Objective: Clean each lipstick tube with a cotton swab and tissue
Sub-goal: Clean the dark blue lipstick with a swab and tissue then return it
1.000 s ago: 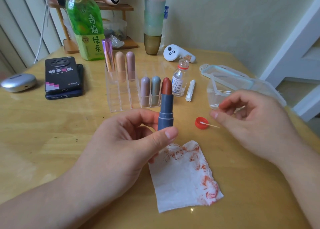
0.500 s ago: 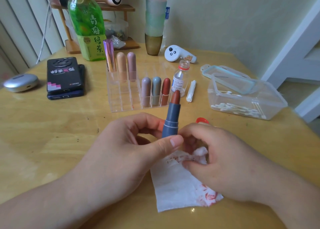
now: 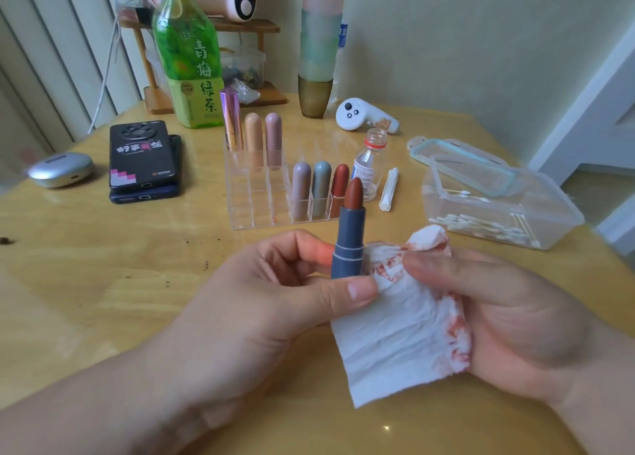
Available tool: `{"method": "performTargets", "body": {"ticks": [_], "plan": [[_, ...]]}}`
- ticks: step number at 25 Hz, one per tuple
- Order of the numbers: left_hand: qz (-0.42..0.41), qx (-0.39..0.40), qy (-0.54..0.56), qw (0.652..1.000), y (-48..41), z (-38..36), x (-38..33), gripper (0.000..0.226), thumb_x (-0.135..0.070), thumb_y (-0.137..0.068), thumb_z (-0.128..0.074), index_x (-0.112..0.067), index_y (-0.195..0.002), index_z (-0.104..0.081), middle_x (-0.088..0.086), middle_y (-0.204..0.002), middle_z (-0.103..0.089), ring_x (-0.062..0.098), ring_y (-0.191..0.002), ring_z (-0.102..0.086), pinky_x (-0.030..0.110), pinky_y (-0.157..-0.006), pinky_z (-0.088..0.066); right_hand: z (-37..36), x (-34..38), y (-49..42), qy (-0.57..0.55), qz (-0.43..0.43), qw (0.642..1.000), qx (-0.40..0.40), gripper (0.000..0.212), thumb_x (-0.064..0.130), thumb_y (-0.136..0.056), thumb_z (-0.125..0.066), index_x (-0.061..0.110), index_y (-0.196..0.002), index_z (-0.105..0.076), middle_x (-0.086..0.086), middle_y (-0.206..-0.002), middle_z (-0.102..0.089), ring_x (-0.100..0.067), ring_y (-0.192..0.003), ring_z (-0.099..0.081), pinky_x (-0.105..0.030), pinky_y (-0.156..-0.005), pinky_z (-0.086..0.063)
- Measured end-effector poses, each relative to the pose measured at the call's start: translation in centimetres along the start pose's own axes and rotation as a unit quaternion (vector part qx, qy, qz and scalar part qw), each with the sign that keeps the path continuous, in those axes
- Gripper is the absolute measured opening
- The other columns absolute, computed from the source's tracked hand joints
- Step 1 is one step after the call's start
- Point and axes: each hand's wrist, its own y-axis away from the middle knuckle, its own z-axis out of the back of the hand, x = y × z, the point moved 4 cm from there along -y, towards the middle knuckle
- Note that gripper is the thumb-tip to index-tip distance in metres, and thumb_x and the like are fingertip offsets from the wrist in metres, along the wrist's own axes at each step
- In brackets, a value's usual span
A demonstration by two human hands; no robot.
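left hand (image 3: 261,303) pinches the open lipstick (image 3: 350,241); right hand (image 3: 515,324) grips the stained tissue (image 3: 402,334); clear box (image 3: 553,202) holds cotton swabs (image 3: 481,226)

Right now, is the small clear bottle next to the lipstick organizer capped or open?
Open. The small clear bottle stands upright beside the lipstick organizer, its neck bare with no cap on it.

Left hand (image 3: 261,303) pinching lipstick tube (image 3: 350,245) upright, right hand (image 3: 515,320) gripping tissue (image 3: 402,334) under thumb

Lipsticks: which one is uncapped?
The blue-grey lipstick gripped in the left hand: its red-brown stick is bare. The six in the clear organizer all wear caps.
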Motion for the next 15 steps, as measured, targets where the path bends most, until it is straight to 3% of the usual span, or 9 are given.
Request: {"method": "performTargets", "body": {"ticks": [2,5,7,9,11,13,15], "plan": [[0.009,-0.008,-0.027,1.000,0.1,0.0,0.1,0.026,-0.015,-0.055,-0.088,-0.019,-0.073,-0.070,0.015,-0.082,-0.073,0.028,-0.077,-0.071,0.038,-0.082,-0.054,0.3,-0.4,0.1,0.040,-0.010,0.999,-0.024,0.039,0.010,-0.097,-0.057,-0.010,-0.130,-0.053,-0.033,-0.133,-0.054,-0.046,-0.127,-0.051,-0.056,-0.108,-0.039],[0.022,-0.021,-0.044,0.999,0.2,0.0,0.3,0.027,-0.018,-0.053,-0.089,-0.020,-0.072,-0.070,0.017,-0.080,-0.072,0.030,-0.076,-0.069,0.045,-0.088,-0.048,0.1,0.0,0.4,0.042,0.023,0.997,-0.063,0.030,0.003,-0.089,-0.063,-0.015,-0.113,-0.061,-0.037,-0.116,-0.061,-0.050,-0.114,-0.059,-0.055,-0.097,-0.048],[0.007,-0.037,-0.063,0.997,0.2,0.2,0.2,0.028,-0.023,-0.053,-0.089,-0.019,-0.073,-0.070,0.016,-0.076,-0.071,0.028,-0.068,-0.066,0.045,-0.081,-0.049,0.5,0.6,0.7,0.067,0.066,0.985,-0.144,0.025,-0.002,-0.080,-0.065,-0.013,-0.101,-0.065,-0.036,-0.104,-0.065,-0.052,-0.104,-0.064,-0.056,-0.090,-0.052],[-0.025,-0.060,-0.127,0.990,0.3,0.4,-0.2,0.032,-0.034,-0.055,-0.088,-0.019,-0.077,-0.071,0.014,-0.072,-0.072,0.026,-0.064,-0.065,0.042,-0.077,-0.051,0.9,1.6,1.4,0.174,0.154,0.936,-0.266,0.016,0.002,-0.075,-0.069,-0.001,-0.090,-0.073,-0.026,-0.093,-0.072,-0.042,-0.092,-0.071,-0.050,-0.082,-0.057],[-0.057,-0.076,-0.198,0.976,0.6,0.3,-0.7,0.037,-0.044,-0.057,-0.085,-0.021,-0.082,-0.070,0.011,-0.066,-0.072,0.022,-0.061,-0.066,0.029,-0.069,-0.053,0.0,2.5,2.2,0.327,0.252,0.846,-0.337,0.017,0.010,-0.078,-0.076,0.021,-0.091,-0.076,-0.003,-0.086,-0.078,-0.020,-0.085,-0.075,-0.034,-0.077,-0.059],[-0.078,-0.083,-0.202,0.973,0.8,0.0,-1.1,0.034,-0.041,-0.061,-0.086,-0.020,-0.083,-0.070,0.009,-0.062,-0.071,0.020,-0.057,-0.066,0.022,-0.061,-0.052,-1.3,2.4,2.6,0.423,0.304,0.787,-0.331,0.021,0.017,-0.077,-0.078,0.030,-0.092,-0.074,0.009,-0.080,-0.076,-0.008,-0.075,-0.073,-0.019,-0.065,-0.056],[-0.083,-0.073,-0.168,0.980,0.8,-0.3,-1.1,0.027,-0.031,-0.064,-0.086,-0.016,-0.081,-0.071,0.010,-0.064,-0.071,0.022,-0.056,-0.068,0.022,-0.059,-0.052,-1.8,1.7,2.6,0.450,0.314,0.777,-0.309,0.016,0.023,-0.076,-0.072,0.022,-0.092,-0.072,-0.003,-0.077,-0.075,-0.021,-0.070,-0.070,-0.031,-0.057,-0.056]]}}
